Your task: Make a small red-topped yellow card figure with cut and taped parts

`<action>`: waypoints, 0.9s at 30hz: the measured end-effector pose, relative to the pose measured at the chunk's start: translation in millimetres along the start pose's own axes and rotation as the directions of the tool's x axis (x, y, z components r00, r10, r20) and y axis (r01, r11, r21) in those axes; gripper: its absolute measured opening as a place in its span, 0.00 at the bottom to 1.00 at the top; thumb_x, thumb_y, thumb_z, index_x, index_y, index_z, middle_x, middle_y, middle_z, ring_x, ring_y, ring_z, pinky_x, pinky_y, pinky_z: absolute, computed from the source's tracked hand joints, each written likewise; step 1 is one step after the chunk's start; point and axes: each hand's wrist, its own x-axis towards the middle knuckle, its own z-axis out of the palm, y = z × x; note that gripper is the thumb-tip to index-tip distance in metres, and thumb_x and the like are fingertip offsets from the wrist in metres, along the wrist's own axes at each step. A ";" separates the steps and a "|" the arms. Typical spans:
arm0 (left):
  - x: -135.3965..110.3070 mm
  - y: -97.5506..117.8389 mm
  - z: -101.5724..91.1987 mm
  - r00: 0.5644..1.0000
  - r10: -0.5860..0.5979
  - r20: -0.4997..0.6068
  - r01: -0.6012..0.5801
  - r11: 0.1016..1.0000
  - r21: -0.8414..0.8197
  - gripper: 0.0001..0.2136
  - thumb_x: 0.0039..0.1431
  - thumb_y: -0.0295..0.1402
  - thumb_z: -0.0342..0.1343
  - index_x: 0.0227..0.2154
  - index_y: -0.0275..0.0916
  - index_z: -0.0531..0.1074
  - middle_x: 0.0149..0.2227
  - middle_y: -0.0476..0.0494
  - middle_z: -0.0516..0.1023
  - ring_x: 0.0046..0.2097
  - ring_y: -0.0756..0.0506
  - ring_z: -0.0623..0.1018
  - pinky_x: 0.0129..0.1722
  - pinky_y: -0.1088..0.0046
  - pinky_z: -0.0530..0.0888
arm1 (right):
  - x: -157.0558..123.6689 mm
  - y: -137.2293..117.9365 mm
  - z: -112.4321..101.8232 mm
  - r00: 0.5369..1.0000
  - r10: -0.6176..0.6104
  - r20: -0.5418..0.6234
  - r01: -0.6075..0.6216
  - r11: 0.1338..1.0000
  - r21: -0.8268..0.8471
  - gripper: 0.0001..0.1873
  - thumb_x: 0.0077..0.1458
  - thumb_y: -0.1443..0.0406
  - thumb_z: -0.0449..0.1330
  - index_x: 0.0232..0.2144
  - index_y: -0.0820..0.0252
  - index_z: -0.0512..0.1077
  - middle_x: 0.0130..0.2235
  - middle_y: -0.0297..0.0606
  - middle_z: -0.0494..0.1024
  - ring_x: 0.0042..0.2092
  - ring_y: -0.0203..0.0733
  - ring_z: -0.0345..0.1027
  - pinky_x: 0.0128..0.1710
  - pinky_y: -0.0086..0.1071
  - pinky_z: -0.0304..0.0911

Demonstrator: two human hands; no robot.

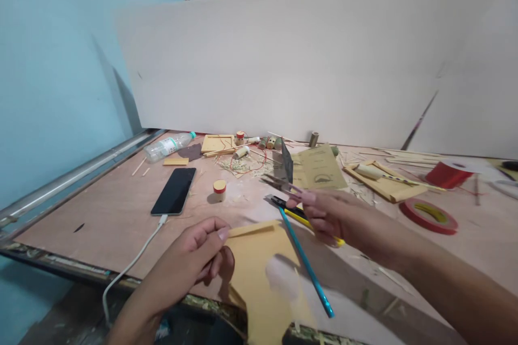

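My left hand (198, 256) pinches the top left corner of a tan paper sheet (259, 275) that lies over the near edge of the table. My right hand (327, 218) is closed around a thin teal pencil-like stick (305, 261), which slants down toward the near edge across the sheet. Under that hand lies a yellow-and-black utility knife (293, 211). Small dark scissors (277, 183) rest just beyond the fingertips.
A black phone (174, 190) with a white cable (129, 267) lies at the left, with a plastic bottle (168, 145) behind it. Small bamboo cylinders (219, 190), splints, a printed tan paper (318, 167), a red tape roll (429, 215) and a red spool (447, 174) litter the plywood table (113, 210). A white board (324, 59) stands behind.
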 end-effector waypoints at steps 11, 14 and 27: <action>19.6 25.5 20.2 0.988 0.130 0.084 -0.130 0.991 -0.010 0.17 0.63 0.48 0.67 0.31 0.39 0.72 0.22 0.53 0.74 0.23 0.53 0.65 0.24 0.79 0.60 | -7.8 6.0 35.1 0.965 0.104 0.240 -0.132 0.986 0.105 0.24 0.49 0.55 0.77 0.31 0.55 0.65 0.26 0.21 0.59 0.23 0.30 0.55 0.20 0.24 0.62; 19.8 21.9 20.8 0.989 0.139 0.053 -0.138 0.990 -0.015 0.18 0.64 0.50 0.67 0.33 0.40 0.73 0.21 0.54 0.71 0.23 0.53 0.63 0.23 0.79 0.58 | -8.5 8.5 38.0 0.961 0.123 0.247 -0.147 0.986 0.082 0.21 0.55 0.52 0.73 0.32 0.56 0.67 0.26 0.21 0.60 0.20 0.28 0.53 0.18 0.23 0.58; -2.1 11.7 19.8 0.996 -0.010 0.089 0.010 1.000 0.005 0.22 0.59 0.56 0.67 0.46 0.46 0.83 0.40 0.42 0.83 0.39 0.40 0.80 0.38 0.71 0.76 | -1.9 9.0 32.4 0.959 0.103 0.264 -0.171 0.953 0.251 0.26 0.52 0.50 0.76 0.29 0.56 0.66 0.22 0.20 0.56 0.22 0.29 0.42 0.19 0.22 0.48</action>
